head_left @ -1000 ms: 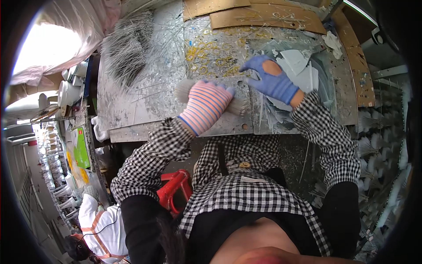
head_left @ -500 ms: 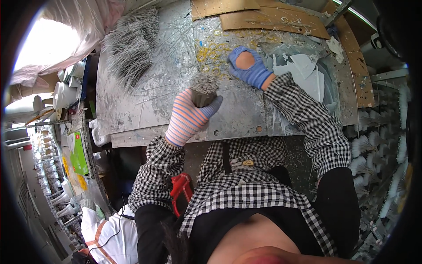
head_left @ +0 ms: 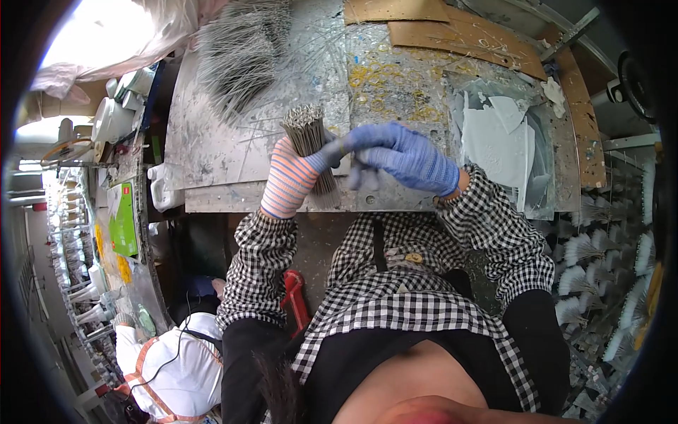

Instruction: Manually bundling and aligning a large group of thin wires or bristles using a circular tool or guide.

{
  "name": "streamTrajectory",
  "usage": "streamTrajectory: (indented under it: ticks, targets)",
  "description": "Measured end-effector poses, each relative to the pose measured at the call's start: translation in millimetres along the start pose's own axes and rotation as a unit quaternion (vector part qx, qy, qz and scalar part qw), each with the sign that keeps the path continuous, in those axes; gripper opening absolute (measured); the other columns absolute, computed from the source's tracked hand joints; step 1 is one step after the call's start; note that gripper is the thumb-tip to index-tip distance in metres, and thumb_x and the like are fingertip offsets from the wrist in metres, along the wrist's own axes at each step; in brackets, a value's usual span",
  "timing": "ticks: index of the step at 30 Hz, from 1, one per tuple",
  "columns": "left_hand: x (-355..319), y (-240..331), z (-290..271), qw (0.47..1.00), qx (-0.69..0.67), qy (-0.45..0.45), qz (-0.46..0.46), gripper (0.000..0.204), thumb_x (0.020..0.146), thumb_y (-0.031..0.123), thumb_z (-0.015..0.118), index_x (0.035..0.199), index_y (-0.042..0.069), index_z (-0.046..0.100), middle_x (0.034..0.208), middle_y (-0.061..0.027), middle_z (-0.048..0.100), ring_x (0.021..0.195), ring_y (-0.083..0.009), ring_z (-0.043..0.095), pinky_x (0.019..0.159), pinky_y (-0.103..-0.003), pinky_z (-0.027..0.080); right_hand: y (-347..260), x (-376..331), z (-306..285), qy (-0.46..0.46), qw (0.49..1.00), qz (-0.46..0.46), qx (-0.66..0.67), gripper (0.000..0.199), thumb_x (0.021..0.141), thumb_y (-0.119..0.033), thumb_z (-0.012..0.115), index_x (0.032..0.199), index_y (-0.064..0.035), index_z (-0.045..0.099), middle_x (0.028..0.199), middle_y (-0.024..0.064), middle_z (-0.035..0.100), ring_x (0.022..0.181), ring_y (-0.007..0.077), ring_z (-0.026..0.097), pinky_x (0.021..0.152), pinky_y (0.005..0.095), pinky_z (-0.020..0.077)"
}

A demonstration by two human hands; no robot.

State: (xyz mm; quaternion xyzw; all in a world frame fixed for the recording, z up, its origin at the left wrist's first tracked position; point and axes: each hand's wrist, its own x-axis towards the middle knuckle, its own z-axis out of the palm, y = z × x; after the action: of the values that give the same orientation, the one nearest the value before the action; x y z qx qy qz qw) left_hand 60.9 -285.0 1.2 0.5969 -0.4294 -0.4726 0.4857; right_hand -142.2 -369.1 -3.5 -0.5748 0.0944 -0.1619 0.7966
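My left hand [head_left: 288, 182], in a pink and orange striped glove, grips an upright bundle of thin grey metal rods [head_left: 308, 136] above the front edge of a scratched metal worktable [head_left: 212, 152]. In a blue glove, my right hand [head_left: 402, 157] reaches across from the right. Its fingers touch the bundle's side just below the rod tips and look blurred. A large loose heap of the same rods [head_left: 240, 49] lies fanned out at the table's far left.
Torn pale sheets [head_left: 501, 134] lie on the table's right part, brown cardboard [head_left: 459, 32] at the back. A red-handled tool [head_left: 295, 297] hangs below the table by my left sleeve. A green box [head_left: 123, 219] sits on the left shelf. Another person in white [head_left: 169, 367] crouches lower left.
My left hand has raised the rod bundle upright and held it near the table's front. My right hand came in from the right and back to meet the bundle.
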Motion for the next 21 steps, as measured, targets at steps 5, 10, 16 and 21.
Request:
streamTrajectory:
  ticks: [5, 10, 16, 21]
  targets:
    - [-22, 4, 2, 0.994, 0.018, -0.098, -0.054, 0.027, 0.084, 0.015, 0.073, 0.104, -0.001, 0.064, 0.086, -0.0044, 0.069, 0.077, -0.0114, 0.065, 0.070, -0.027, 0.053, 6, 9, -7, 0.182, 0.958, -0.126, -0.184, 0.060, 0.087, -0.018, 0.069, 0.141, -0.0041, 0.048, 0.128, 0.0102, 0.060, 0.108, 0.0173, 0.062, 0.090, 0.0316, 0.0533]
    - [-65, -6, 29, 0.723, 0.663, -0.173, 0.082, 0.043, 0.074, 0.020, 0.078, 0.107, -0.001, 0.058, 0.086, -0.0138, 0.067, 0.081, -0.0283, 0.066, 0.076, -0.042, 0.052, 28, 30, 15, 0.166, 0.873, -0.195, -0.415, 0.078, 0.074, -0.052, 0.077, 0.128, 0.0008, 0.056, 0.109, 0.0137, 0.065, 0.102, 0.0234, 0.064, 0.095, 0.0362, 0.0497]
    - [-74, -9, 9, 0.914, 0.328, -0.107, 0.215, 0.033, 0.073, 0.022, 0.080, 0.095, 0.004, 0.061, 0.082, -0.0132, 0.067, 0.075, -0.0314, 0.066, 0.069, -0.041, 0.052, 39, 30, -23, 0.128, 0.974, 0.163, 0.090, 0.071, 0.083, -0.052, 0.070, 0.130, 0.0004, 0.056, 0.118, 0.0170, 0.066, 0.109, 0.0291, 0.064, 0.098, 0.0389, 0.0491]
    - [-68, -23, -1, 0.962, 0.209, -0.151, -0.085, 0.033, 0.080, 0.023, 0.075, 0.105, 0.005, 0.062, 0.087, -0.0073, 0.069, 0.081, -0.0231, 0.068, 0.072, -0.039, 0.054, 18, 25, 61, 0.020, 0.879, -0.224, -0.421, 0.053, 0.079, -0.031, 0.077, 0.126, -0.0101, 0.065, 0.112, 0.0112, 0.070, 0.105, 0.0201, 0.065, 0.091, 0.0327, 0.0520]
